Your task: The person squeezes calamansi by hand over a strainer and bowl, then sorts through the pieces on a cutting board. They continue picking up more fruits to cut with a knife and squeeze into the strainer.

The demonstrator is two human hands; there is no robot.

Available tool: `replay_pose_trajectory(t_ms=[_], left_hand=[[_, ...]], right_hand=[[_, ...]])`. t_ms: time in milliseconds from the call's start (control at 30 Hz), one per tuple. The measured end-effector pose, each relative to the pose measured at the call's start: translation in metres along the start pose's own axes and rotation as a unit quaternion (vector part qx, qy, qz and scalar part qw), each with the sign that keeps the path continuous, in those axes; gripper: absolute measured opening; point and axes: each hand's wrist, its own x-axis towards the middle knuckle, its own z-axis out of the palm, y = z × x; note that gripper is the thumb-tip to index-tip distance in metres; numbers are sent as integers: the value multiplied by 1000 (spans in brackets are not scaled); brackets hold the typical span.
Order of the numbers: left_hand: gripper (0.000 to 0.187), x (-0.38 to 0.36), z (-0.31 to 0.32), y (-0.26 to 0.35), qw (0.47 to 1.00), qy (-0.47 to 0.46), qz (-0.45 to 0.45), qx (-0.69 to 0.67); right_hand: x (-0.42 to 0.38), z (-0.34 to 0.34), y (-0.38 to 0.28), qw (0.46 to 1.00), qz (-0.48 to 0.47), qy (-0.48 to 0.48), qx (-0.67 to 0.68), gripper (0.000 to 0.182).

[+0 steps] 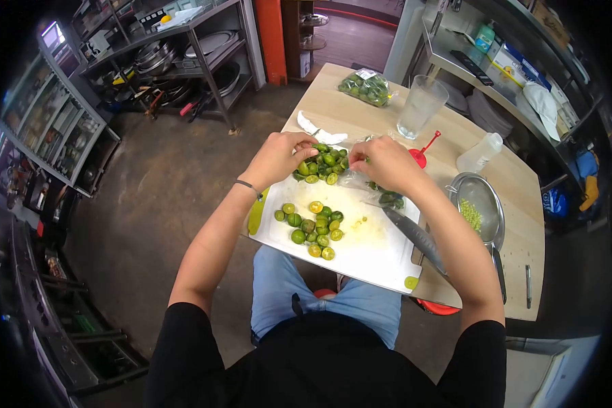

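On the white cutting board [374, 248] lie several small green citrus fruits [311, 236], some cut to show yellow flesh. Beyond them is a heap of cut green citrus [328, 163] at the board's far edge. My left hand [279, 158] is at the heap's left side, thumb and fingers closed around something I cannot make out. To the heap's right, my right hand [386, 163] has its fingers pinched together over clear plastic [352, 178]; what they grip is too small to tell. A dark-bladed knife [415, 238] rests on the board's right side, under my right forearm.
A bagged pack of green fruit [364, 87], a tall glass [421, 107], a red juicer part [418, 158] and a white bottle [479, 153] stand farther back. At the right are a strainer with seeds [470, 215] and a pen [528, 285].
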Motion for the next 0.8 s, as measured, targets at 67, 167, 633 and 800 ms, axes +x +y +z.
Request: replay_pose_trajectory(t_ms=[67,167,633,800], left_hand=[[24,0,0,-1,1000,7,7,-6],[22,1,-1,-1,1000,2,14,2],[19,-50,-32,11,997,-59,-11,38],[26,-68,-35,17,979,-164,-101,72]], right_hand=[[-7,1,-5,1000,-17,-21,-5,10],[-18,3,-14,998,-33,-57,-12,11],[-19,56,-46,991,-117,-64,-2,24],[-2,62,-51,989,-85,-114,-51,21]])
